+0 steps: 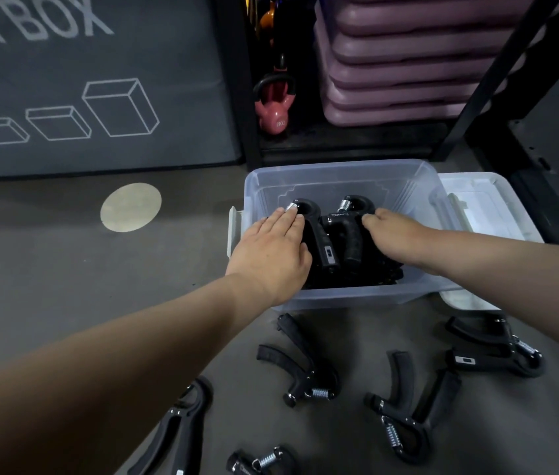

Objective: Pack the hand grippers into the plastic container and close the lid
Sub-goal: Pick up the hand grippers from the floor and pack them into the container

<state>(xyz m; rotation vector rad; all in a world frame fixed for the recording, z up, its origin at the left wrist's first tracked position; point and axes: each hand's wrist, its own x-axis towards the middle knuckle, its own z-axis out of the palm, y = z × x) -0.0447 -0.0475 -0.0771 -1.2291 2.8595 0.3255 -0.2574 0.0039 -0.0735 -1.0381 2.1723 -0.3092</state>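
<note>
A clear plastic container stands on the floor, holding several black hand grippers with steel springs. My left hand lies flat on the left gripper in the pile, fingers straight, fingertips by its spring. My right hand reaches in from the right with its fingers curled down round the right gripper; the fingertips are hidden. Several more grippers lie loose on the floor in front of the container. The translucent lid lies right of the container, partly under it.
A black rack behind the container holds stacked pink step platforms and a pink kettlebell. A dark mat printed with box outlines lies far left. A pale round mark is on the grey floor.
</note>
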